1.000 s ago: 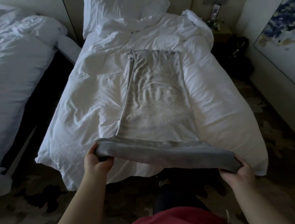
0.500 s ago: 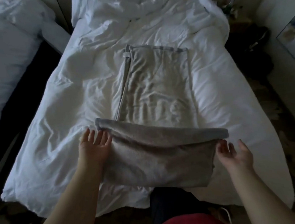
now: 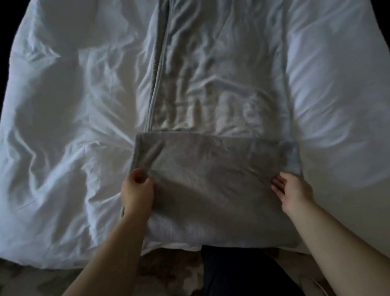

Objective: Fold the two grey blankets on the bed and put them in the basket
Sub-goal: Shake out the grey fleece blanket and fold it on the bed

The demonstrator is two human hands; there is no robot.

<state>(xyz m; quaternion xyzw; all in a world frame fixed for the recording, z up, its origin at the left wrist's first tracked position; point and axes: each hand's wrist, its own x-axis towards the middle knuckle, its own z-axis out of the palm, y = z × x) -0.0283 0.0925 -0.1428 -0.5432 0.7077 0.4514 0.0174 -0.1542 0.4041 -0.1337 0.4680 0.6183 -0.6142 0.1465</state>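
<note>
The grey blanket (image 3: 221, 75) is laid along the middle of the bed (image 3: 60, 139), with its long axis running from the foot of the bed toward the head. The end nearest the foot is doubled over into a flap (image 3: 209, 170) lying across that axis. The flap's left edge is pinched by the left hand (image 3: 137, 194). The right hand (image 3: 290, 190) is held flat at the flap's right edge, gripping nothing. Both hands are equally near. The next fold is judged to run toward the head of the bed.
</note>
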